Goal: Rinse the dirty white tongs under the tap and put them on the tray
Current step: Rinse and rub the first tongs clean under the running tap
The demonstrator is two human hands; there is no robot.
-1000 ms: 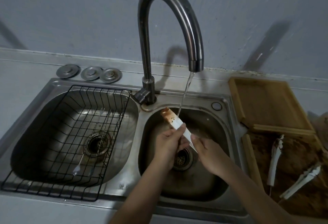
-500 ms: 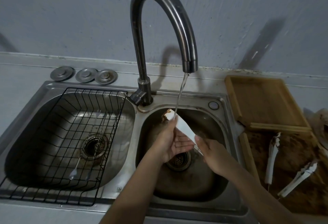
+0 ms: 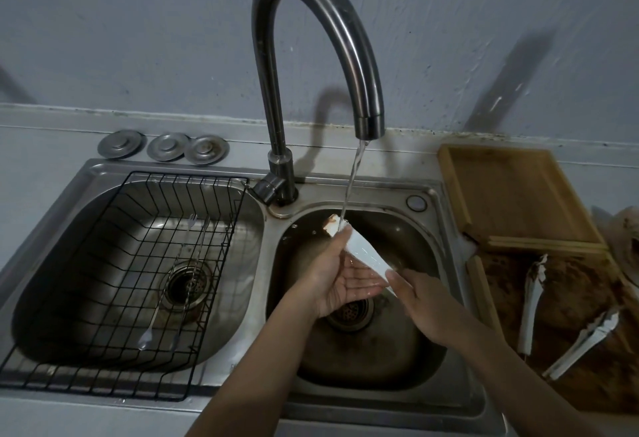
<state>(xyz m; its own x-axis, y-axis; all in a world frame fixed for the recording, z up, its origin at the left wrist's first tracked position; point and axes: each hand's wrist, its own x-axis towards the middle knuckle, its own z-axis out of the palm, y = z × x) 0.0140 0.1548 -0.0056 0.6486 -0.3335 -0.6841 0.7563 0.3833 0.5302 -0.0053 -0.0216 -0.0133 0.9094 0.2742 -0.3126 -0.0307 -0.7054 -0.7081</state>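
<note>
We judge tongs (image 3: pixel 363 253) light, stiff, wet-slick | right hand (image 3: pixel 422 298) fingers grasp lower end | left hand (image 3: pixel 335 274) fingers released, palm beneath

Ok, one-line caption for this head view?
Right hand holds white tongs under the running tap; left hand cups beneath, over the right basin.

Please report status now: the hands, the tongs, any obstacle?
Right hand grips white tongs at low end; left hand cupped open beneath. Tip under tap water, brown with dirt. Nothing between tongs and wooden tray.
</note>
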